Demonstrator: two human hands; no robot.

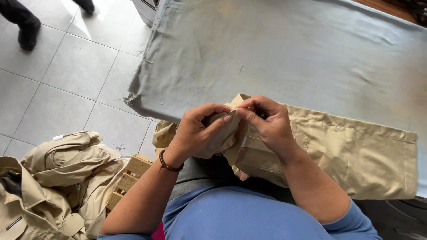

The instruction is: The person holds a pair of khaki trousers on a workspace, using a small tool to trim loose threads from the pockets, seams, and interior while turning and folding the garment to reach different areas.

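A beige garment (pixel 356 151) lies across the near edge of a table covered in grey cloth (pixel 284 53). My left hand (pixel 202 133), with a beaded bracelet on the wrist, is closed around a bunched corner of the beige fabric. My right hand (pixel 267 122) pinches the same corner from the right with thumb and fingers; a small dark object shows between its fingers, too small to tell what it is. The two hands touch at the fingertips just above the table's front edge.
A pile of beige garments (pixel 58 182) sits on the tiled floor at the lower left, beside a wooden crate (pixel 129 178). Another person's dark shoes and legs (pixel 26 26) stand at the top left.
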